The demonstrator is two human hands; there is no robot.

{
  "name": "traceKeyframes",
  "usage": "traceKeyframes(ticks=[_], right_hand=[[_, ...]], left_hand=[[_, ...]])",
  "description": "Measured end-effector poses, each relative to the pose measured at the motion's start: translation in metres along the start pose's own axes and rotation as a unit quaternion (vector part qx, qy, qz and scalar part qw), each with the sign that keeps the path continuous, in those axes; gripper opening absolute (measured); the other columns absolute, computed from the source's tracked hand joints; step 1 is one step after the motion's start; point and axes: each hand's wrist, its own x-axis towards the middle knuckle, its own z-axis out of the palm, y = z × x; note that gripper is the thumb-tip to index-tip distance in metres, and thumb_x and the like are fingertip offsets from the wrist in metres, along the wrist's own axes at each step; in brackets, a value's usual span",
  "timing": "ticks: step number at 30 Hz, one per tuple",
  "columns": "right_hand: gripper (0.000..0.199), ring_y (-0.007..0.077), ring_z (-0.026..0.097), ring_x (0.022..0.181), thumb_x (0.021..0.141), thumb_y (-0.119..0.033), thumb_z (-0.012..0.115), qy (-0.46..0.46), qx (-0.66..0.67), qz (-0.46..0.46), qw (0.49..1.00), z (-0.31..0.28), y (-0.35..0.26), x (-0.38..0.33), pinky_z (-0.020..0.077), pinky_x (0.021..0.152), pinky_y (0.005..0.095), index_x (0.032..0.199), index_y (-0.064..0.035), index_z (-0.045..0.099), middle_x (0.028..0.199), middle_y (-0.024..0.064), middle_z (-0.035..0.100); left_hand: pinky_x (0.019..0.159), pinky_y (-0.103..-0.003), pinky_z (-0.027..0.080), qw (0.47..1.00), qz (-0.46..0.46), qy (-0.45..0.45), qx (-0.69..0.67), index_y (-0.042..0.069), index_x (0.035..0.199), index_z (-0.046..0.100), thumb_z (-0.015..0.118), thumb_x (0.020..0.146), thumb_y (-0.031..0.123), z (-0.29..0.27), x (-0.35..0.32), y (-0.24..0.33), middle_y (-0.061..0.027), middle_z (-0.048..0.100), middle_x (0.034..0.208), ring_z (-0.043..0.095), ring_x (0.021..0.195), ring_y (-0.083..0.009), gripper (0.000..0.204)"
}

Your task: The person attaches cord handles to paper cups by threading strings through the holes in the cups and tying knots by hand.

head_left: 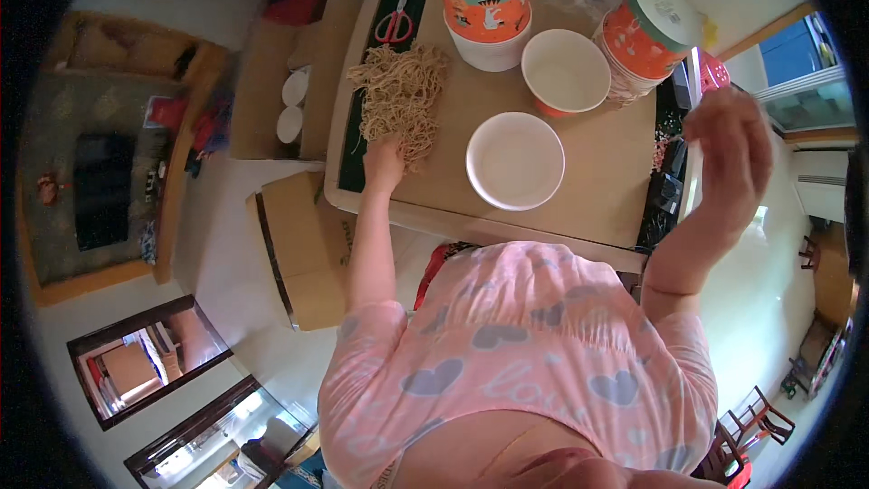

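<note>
A loose pile of tan, crinkled string-like strands [398,100] lies at the left of the table. My left hand [385,161] is closed on strands at the pile's near edge, its fingertips partly buried. A white paper bowl [515,161] stands in front of me, its inside facing up. Behind it is another paper tub [566,71] with an orange outside, also facing up. My right hand [735,145] is raised beyond the table's right edge, slightly blurred, its fingers loosely bent and apart with nothing visible in them.
Stacked orange tubs with green-rimmed white tops [486,9] and a tilted stack [647,32] stand farther back. Red-handled scissors [396,25] lie beyond the strands. An open carton [262,100] holding white round items is left of the table. Black items [667,190] line the right edge.
</note>
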Motion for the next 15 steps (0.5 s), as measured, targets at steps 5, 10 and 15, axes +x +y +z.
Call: traceKeyframes(ticks=[5, 10, 15], right_hand=[[0.009, 0.0049, 0.052, 0.07, 0.087, -0.002, 0.054, -0.173, -0.232, 0.123, 0.949, -0.02, 0.047, -0.027, 0.0398, 0.06, 0.018, 0.092, 0.0022, 0.061, 0.08, 0.0021, 0.059], [0.012, 0.0022, 0.048, 0.066, 0.088, -0.003, 0.056, -0.209, -0.273, 0.166, 0.924, -0.022, 0.096, -0.039, 0.0382, 0.058, 0.0173, 0.098, 0.0009, 0.061, 0.075, 0.001, 0.059], [0.011, 0.0042, 0.051, 0.075, 0.089, -0.004, 0.056, -0.038, -0.274, 0.115, 0.954, -0.064, 0.084, -0.028, 0.0419, 0.066, 0.0188, 0.096, -0.0005, 0.065, 0.085, -0.0011, 0.06]], left_hand=[[0.068, -0.03, 0.047, 0.946, -0.017, 0.111, -0.305, 0.001, 0.091, 0.063, 0.059, 0.087, 0.016, -0.062, -0.018, 0.1, -0.0094, 0.064, 0.085, 0.06, 0.074, -0.0185, 0.016], [0.071, -0.024, 0.048, 0.867, 0.06, -0.086, -0.487, 0.004, 0.089, 0.062, 0.061, 0.086, 0.015, -0.041, -0.029, 0.195, -0.0065, 0.065, 0.084, 0.061, 0.08, -0.0139, 0.012], [0.083, -0.042, 0.041, 0.954, 0.274, 0.011, -0.119, 0.007, 0.089, 0.062, 0.068, 0.076, 0.023, 0.017, -0.057, 0.216, -0.0083, 0.062, 0.086, 0.059, 0.085, -0.0268, 0.021]])
